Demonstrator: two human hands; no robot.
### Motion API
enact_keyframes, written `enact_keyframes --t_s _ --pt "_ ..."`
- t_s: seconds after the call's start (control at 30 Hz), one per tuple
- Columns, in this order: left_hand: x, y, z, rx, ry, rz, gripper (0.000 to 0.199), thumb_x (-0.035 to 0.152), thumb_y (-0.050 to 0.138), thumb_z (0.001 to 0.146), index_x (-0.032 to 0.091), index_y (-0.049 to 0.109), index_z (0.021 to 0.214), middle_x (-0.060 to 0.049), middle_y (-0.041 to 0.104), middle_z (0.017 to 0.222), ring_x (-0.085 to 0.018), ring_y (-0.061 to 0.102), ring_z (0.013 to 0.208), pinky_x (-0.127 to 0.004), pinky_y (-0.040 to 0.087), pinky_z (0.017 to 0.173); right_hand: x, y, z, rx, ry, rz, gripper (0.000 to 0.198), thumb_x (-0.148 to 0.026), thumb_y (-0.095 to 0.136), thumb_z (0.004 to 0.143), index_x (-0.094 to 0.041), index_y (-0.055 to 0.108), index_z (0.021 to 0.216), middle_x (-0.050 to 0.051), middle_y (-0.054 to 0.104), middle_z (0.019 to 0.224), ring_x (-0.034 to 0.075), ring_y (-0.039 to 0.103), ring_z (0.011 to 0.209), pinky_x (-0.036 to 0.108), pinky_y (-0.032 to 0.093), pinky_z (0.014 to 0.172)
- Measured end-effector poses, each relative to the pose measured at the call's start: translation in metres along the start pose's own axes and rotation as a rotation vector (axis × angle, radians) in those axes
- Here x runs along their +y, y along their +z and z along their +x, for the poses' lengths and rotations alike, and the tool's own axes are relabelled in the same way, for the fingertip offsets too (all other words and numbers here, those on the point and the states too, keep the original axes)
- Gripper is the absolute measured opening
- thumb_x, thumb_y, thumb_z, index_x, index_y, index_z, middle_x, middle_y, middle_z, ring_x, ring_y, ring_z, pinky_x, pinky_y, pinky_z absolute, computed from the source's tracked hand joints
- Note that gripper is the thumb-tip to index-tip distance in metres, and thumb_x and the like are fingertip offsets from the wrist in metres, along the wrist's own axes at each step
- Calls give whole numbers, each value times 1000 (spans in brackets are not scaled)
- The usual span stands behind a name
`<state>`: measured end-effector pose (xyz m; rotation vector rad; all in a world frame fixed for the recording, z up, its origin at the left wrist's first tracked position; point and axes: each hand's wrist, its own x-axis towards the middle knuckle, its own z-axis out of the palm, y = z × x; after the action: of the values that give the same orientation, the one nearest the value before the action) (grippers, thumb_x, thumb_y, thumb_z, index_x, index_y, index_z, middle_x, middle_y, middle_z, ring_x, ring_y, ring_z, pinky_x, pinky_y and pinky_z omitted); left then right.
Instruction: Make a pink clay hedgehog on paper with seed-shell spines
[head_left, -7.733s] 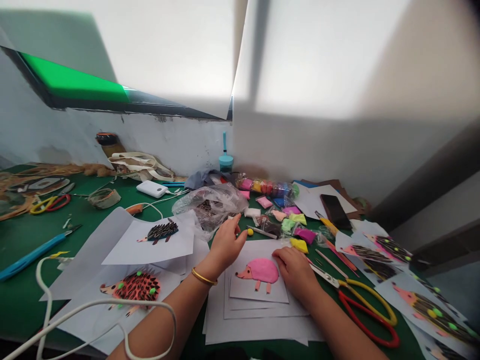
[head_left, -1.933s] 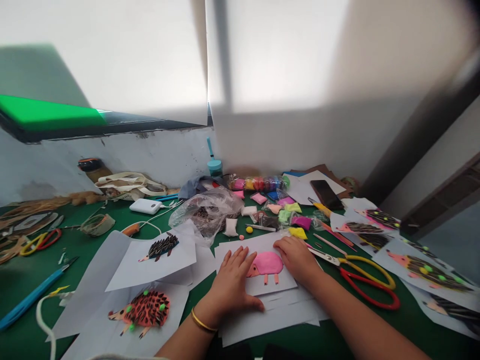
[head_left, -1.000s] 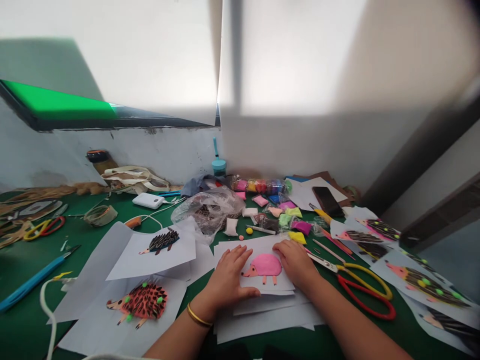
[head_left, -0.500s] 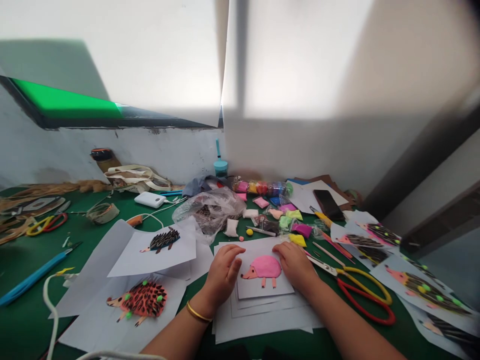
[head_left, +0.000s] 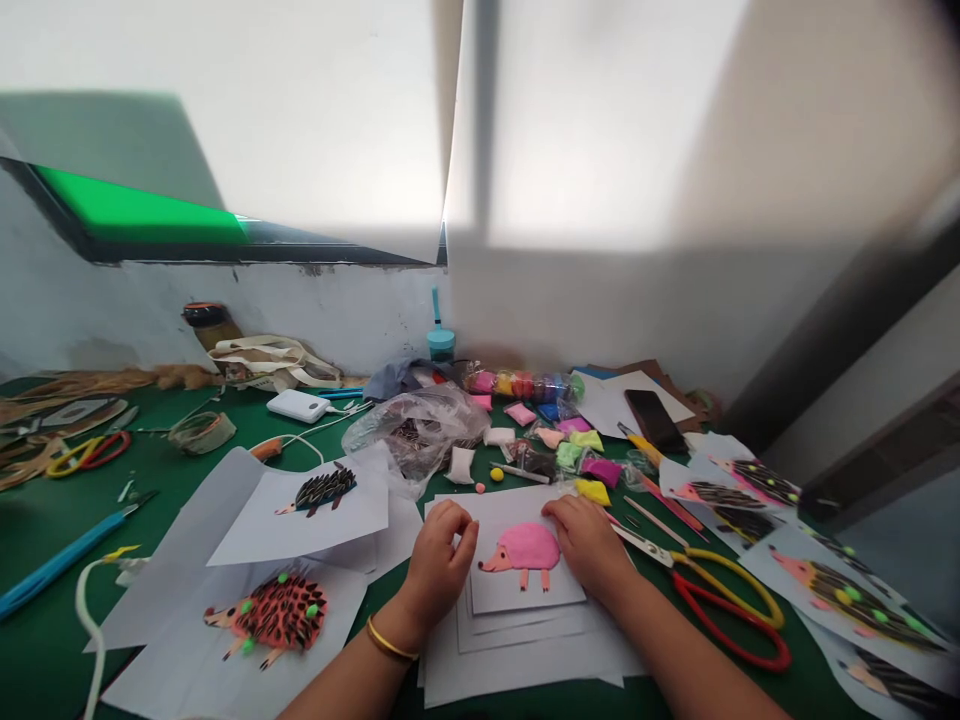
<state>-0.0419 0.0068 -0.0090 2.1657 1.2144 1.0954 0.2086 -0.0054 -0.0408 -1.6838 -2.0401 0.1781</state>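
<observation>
A small white card with a pink clay hedgehog (head_left: 529, 546) on it lies on a stack of white paper (head_left: 525, 672) in front of me. The hedgehog has a peach face and peach legs. Beside the card's left edge is my left hand (head_left: 441, 560), its fingers bent and the thumb a little apart, with nothing seen in it. My right hand (head_left: 589, 540) rests at the card's upper right edge, fingers laid over the paper and the thumb hidden. Large scissors (head_left: 697, 570) with yellow and red handles lie right of that hand.
Finished hedgehog pictures lie left, including a red hedgehog (head_left: 281, 618), and more cards (head_left: 847, 590) lie right. Behind the stack are a plastic bag (head_left: 420, 425), coloured clay packets (head_left: 592, 490) and a yellow ball (head_left: 496, 475). A phone (head_left: 655, 418) and blue tweezers (head_left: 67, 560) lie farther out.
My left hand's fingers have curled in, with the thumb nearer the fingertips. My right hand stays at the card's edge. The view has shifted slightly; the card lies as before.
</observation>
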Motion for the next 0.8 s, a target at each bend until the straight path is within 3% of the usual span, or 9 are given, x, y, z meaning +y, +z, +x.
enact_keyframes --t_s 0.27,0.57,0.8 --pt "-5 3 0 -28 -30 -8 24 27 42 90 19 42 67 -1 47 72 -16 46 72 -28 35 67 -4 1 0 19 9 21 30 -6 41 81 -22 63 94 4 62 92 20 52 91 32 34 84" --pt "-24 11 2 -25 -178 -70 29 36 41 91 20 41 67 -1 46 71 -16 46 68 -28 35 64 -7 3 1 6 32 35 32 -5 43 78 -23 64 95 4 62 93 21 52 92 32 33 85" --pt "-21 10 3 -61 -222 -78 29 37 40 91 20 43 68 -2 48 73 -16 47 70 -29 36 64 -6 2 3 -5 49 58 33 -5 42 77 -23 64 95 3 62 93 20 52 92 32 33 85"
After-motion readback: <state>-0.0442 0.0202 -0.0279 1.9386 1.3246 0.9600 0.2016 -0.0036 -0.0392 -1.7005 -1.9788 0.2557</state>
